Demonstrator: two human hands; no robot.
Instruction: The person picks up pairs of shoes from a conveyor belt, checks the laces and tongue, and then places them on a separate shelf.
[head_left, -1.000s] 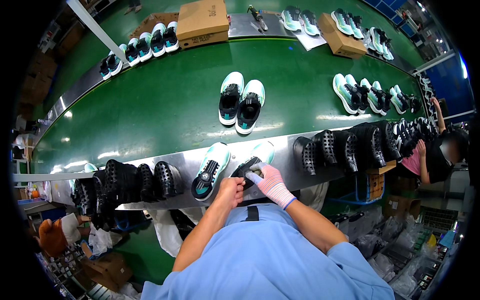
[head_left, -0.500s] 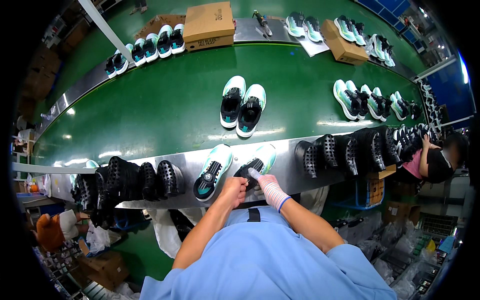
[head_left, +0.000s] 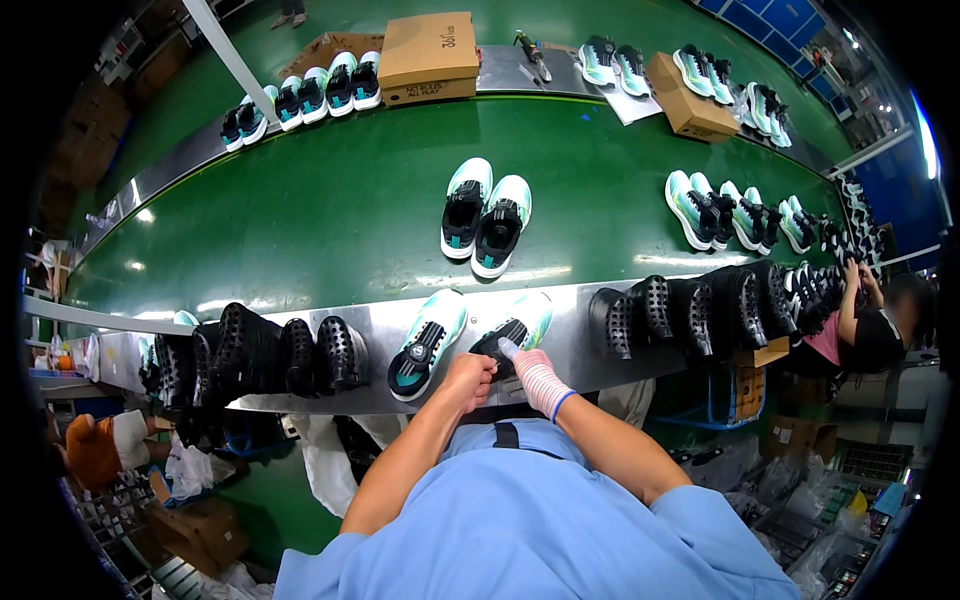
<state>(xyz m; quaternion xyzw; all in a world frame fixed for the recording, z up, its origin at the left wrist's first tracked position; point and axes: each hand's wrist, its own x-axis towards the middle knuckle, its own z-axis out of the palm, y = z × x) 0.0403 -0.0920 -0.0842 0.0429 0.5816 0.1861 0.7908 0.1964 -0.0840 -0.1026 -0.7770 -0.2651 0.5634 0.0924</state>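
A mint-and-white sneaker with a black collar rests on the metal ledge, its heel toward me. My right hand, in a red-and-white striped glove, grips this sneaker by the collar, thumb at the opening. Bare, my left hand is closed in a pinch at the left side of the heel; what its fingers hold is hidden. The matching sneaker lies just left, untouched. Beyond the ledge, another pair of sneakers sits on the green belt.
Black perforated shoe forms line the ledge at left and right. More sneakers stand on the belt at right. Across the belt are a brown shoebox and several sneakers. A co-worker is at far right.
My hands keep nearly the same hold at the sneaker's heel. The view has shifted slightly. At far right, the co-worker's hands have moved at the shoes.
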